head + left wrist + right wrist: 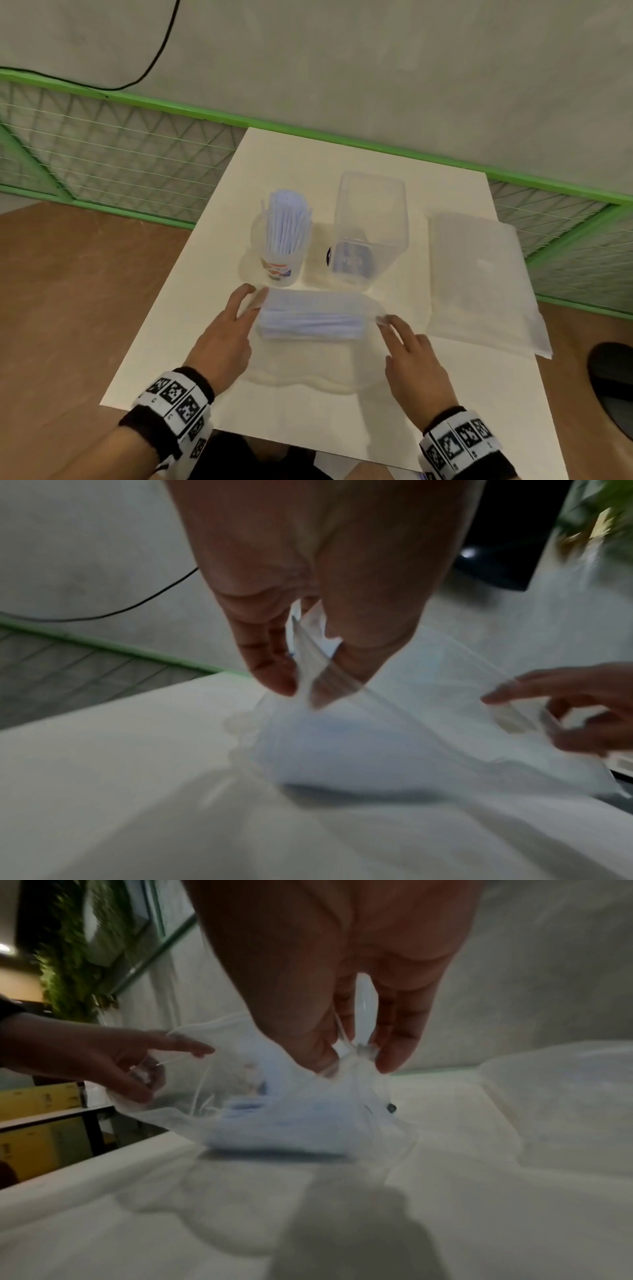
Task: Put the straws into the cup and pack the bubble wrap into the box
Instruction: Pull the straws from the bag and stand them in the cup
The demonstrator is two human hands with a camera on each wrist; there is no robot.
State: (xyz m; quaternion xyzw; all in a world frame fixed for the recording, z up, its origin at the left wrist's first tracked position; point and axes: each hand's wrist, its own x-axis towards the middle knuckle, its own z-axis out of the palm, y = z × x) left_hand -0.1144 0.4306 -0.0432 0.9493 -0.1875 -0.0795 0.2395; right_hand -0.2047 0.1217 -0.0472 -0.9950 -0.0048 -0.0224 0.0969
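Observation:
A clear plastic bag of pale blue straws (pixel 311 318) hangs just above the white table, stretched between my two hands. My left hand (pixel 253 298) pinches its left end, thumb against fingers (pixel 274 674), while the bag (pixel 342 737) sags below. At the bag's right end my right hand (pixel 387 320) pinches the gathered plastic (pixel 356 1056). Behind the bag stands a clear cup (pixel 281 267) with several blue straws upright in it. To the cup's right is a tall clear box (pixel 371 219), open at the top. Folded bubble wrap (pixel 479 281) lies flat at the right.
The white table top (pixel 191 342) ends close to my wrists. A green mesh fence (pixel 113 150) runs behind the table along a grey wall, with a black cable (pixel 161 48) hanging over it. On the brown floor at the right edge sits a dark object (pixel 613 380).

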